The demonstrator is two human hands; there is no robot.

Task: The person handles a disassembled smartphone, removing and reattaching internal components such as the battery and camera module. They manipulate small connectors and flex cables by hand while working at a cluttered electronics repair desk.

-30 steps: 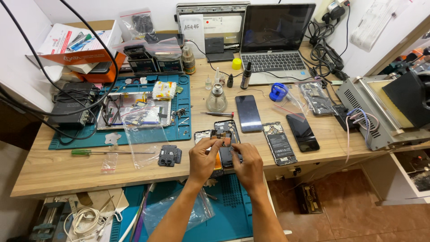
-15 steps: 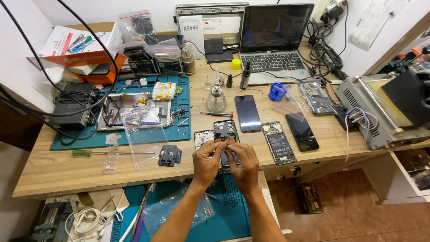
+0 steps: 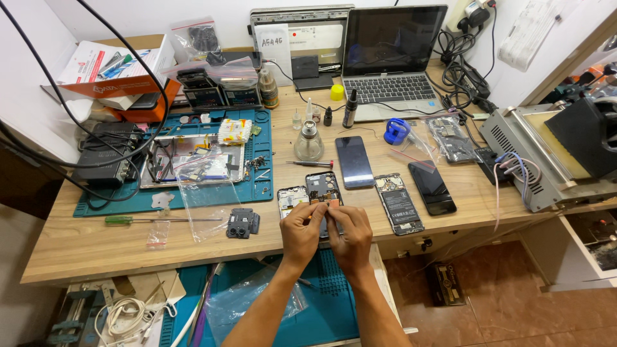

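An opened phone body [image 3: 322, 187] with its circuit board showing lies near the front edge of the wooden desk [image 3: 96, 238]. My left hand [image 3: 301, 232] and my right hand [image 3: 348, 234] meet over its lower end, fingertips pinched together on a small part there. Whether either hand also holds a tool is hidden by the fingers. A second opened phone frame [image 3: 291, 198] lies just left of it, partly under my left hand.
A dark phone [image 3: 354, 161], an open phone back [image 3: 398, 202] and another black phone [image 3: 432, 187] lie to the right. A glass bottle [image 3: 308, 142], teal work mat [image 3: 257, 186], green screwdriver [image 3: 128, 220], laptop [image 3: 389, 61] and grey machine [image 3: 546, 154] surround them.
My two hands have drawn closer together over the opened phone's lower end. Nothing else on the desk has moved.
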